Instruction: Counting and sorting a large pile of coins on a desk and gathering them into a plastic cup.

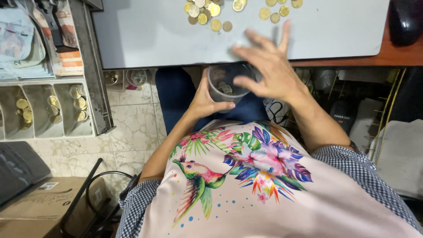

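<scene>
My left hand holds a clear plastic cup just below the front edge of the grey tabletop. A few coins lie in the bottom of the cup. My right hand hovers over the cup and the table edge, blurred, with its fingers spread and nothing visibly in it. Several gold and silver coins lie scattered on the tabletop near its far edge, beyond my right hand.
An open cash drawer at the left holds coins in its compartments and banknotes behind them. A black computer mouse sits at the top right. Cardboard boxes and cables lie on the tiled floor.
</scene>
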